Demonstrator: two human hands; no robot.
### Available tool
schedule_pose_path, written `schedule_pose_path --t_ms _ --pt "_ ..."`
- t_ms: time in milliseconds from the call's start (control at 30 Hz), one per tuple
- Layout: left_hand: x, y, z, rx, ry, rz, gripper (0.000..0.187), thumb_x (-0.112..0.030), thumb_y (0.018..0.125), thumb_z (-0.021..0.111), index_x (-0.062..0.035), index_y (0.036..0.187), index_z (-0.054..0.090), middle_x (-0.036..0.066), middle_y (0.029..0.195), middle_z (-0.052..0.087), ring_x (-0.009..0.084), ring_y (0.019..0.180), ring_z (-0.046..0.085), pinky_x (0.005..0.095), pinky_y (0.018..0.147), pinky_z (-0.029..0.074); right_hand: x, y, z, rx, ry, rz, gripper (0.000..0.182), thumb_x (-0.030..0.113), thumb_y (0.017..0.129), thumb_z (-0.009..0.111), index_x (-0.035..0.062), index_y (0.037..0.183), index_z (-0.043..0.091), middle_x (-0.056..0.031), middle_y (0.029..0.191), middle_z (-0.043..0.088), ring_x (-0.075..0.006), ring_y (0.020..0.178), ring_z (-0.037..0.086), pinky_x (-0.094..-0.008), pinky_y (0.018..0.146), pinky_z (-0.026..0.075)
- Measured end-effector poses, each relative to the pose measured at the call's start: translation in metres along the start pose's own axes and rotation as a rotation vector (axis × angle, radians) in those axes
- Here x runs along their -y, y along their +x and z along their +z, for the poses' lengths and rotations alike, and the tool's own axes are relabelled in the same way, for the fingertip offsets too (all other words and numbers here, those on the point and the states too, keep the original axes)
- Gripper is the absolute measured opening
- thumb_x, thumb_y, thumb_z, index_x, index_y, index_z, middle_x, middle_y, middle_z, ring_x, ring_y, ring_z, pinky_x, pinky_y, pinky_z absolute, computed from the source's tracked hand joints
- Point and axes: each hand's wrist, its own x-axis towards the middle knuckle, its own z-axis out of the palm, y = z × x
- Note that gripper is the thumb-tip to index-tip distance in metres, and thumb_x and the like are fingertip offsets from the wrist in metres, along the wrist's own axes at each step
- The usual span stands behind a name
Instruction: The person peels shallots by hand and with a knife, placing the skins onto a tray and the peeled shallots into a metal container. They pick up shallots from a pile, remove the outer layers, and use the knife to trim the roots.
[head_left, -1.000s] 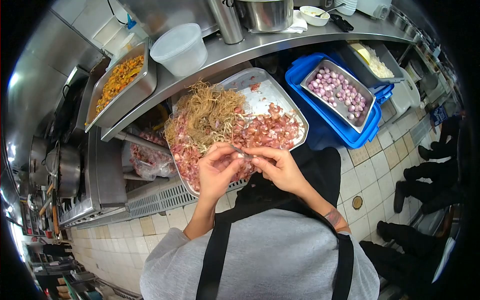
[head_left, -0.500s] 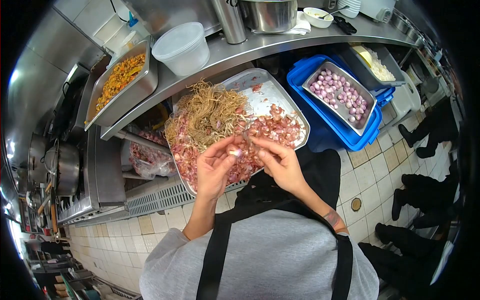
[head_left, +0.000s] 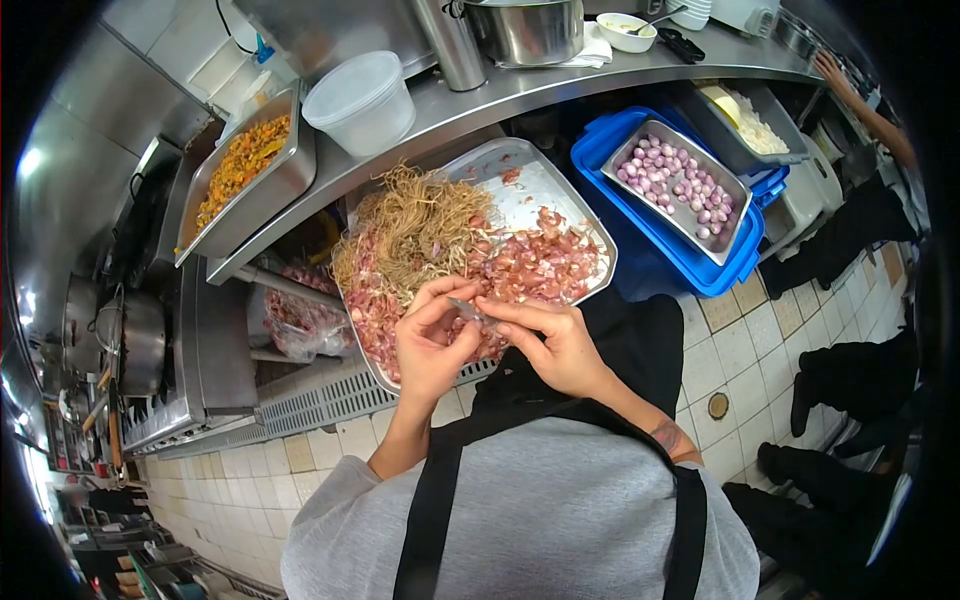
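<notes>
My left hand (head_left: 430, 345) is closed, thumb and fingers pinching a small shallot that is mostly hidden now. My right hand (head_left: 550, 345) grips a small knife (head_left: 466, 307); only a bit of its grey blade shows, against the shallot between both hands. Beneath them lies a large metal tray (head_left: 530, 158) on or just above my lap. In it are a heap of reddish shallot skins (head_left: 545, 262) and a tangle of dry, stringy roots (head_left: 415, 220). Peeled purple shallots (head_left: 690, 190) fill part of a steel pan (head_left: 735, 225) to the right.
The pan sits on a blue lidded bin (head_left: 708, 280). A steel counter (head_left: 545, 88) curves ahead, bearing a plastic tub (head_left: 365, 115), a pan of orange-yellow food (head_left: 243, 165) and a pot (head_left: 525, 35). At right, people in dark trousers (head_left: 850, 235) stand on the tiled floor.
My hands have drawn closer together, and the blade has moved down and left over the shallot, covering it. At the upper right, another person's arm now reaches to the counter.
</notes>
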Motion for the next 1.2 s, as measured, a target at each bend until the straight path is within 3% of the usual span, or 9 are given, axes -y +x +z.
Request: schedule_pose_path --t_ms 167,267,333,433,500,567,700,1000,1200 --pt "0.003 -0.002 0.005 0.003 -0.100 -0.028 0.038 0.016 0.073 0.053 0.0085 0.110 0.053 0.012 0.119 0.045 0.0201 0.109 0.051 0.0284 0.091 0.044 -0.005 -0.002 0.003 -0.095 0.150 0.020 0.027 0.007 0.084 0.058 0.0040 0.111 0.060 -0.0093 0.085 0.066 -0.0131 0.067 0.057 -0.0254 0.063 0.045" --pt "-0.002 -0.002 0.011 -0.046 -0.247 -0.076 0.045 0.016 0.074 0.053 0.0075 0.117 0.047 0.014 0.121 0.046 0.0228 0.114 0.049 0.0291 0.093 0.043 -0.003 -0.004 -0.003 -0.153 0.375 0.246 0.027 0.008 0.087 0.055 0.0033 0.113 0.059 -0.0054 0.085 0.066 -0.0082 0.068 0.054 -0.0242 0.062 0.044" --pt "-0.009 0.001 0.013 -0.081 -0.293 -0.133 0.049 0.015 0.075 0.053 0.0061 0.121 0.042 0.015 0.122 0.047 0.0247 0.118 0.046 0.0296 0.095 0.042 -0.012 -0.002 -0.007 -0.216 0.362 0.296 0.027 0.008 0.088 0.053 0.0029 0.114 0.059 -0.0054 0.089 0.066 -0.0066 0.073 0.055 -0.0230 0.066 0.045" --pt "-0.007 0.004 0.006 -0.062 -0.344 -0.121 0.048 0.014 0.076 0.054 0.0037 0.121 0.041 0.016 0.121 0.048 0.0268 0.119 0.046 0.0294 0.094 0.042 -0.019 0.002 -0.014 -0.284 0.169 0.314 0.028 0.008 0.087 0.053 0.0012 0.114 0.057 -0.0104 0.090 0.066 -0.0115 0.074 0.059 -0.0262 0.069 0.046" --pt "-0.007 0.005 0.006 -0.067 -0.338 -0.118 0.040 0.011 0.076 0.056 0.0039 0.114 0.047 0.016 0.122 0.048 0.0284 0.118 0.046 0.0312 0.095 0.041 -0.033 0.005 -0.007 -0.403 -0.012 0.091 0.028 0.007 0.087 0.053 0.0005 0.113 0.057 -0.0129 0.087 0.066 -0.0160 0.071 0.060 -0.0288 0.068 0.047" --pt "-0.003 0.005 0.004 -0.059 -0.332 -0.111 0.039 0.008 0.074 0.059 0.0040 0.112 0.050 0.016 0.123 0.047 0.0305 0.118 0.046 0.0346 0.099 0.038 -0.039 0.004 -0.003 -0.379 -0.104 0.046 0.029 0.007 0.086 0.053 0.0008 0.113 0.057 -0.0149 0.087 0.065 -0.0206 0.071 0.061 -0.0312 0.069 0.047" --pt "-0.002 0.006 0.001 -0.067 -0.438 -0.170 0.034 0.010 0.077 0.057 0.0055 0.111 0.050 0.015 0.119 0.050 0.0274 0.116 0.048 0.0294 0.093 0.043 -0.029 0.004 -0.006 -0.251 -0.194 0.136 0.031 0.004 0.084 0.053 0.0030 0.115 0.057 -0.0165 0.091 0.064 -0.0245 0.076 0.062 -0.0312 0.073 0.047" --pt "0.009 0.004 -0.010 -0.110 -0.457 -0.223 0.042 0.007 0.076 0.061 0.0059 0.117 0.050 0.012 0.113 0.055 0.0207 0.104 0.055 0.0280 0.090 0.045 -0.021 0.012 0.003 -0.283 -0.067 -0.079 0.036 0.000 0.081 0.055 0.0075 0.116 0.058 -0.0144 0.091 0.063 -0.0224 0.074 0.060 -0.0298 0.070 0.047" --pt "0.006 0.004 -0.007 -0.133 -0.402 -0.199 0.041 0.006 0.075 0.064 0.0057 0.115 0.053 0.011 0.109 0.056 0.0160 0.098 0.056 0.0261 0.087 0.046 -0.014 0.005 0.001 -0.097 -0.091 0.071 0.035 0.005 0.083 0.055 0.0060 0.117 0.057 -0.0146 0.091 0.063 -0.0225 0.076 0.060 -0.0307 0.071 0.047"
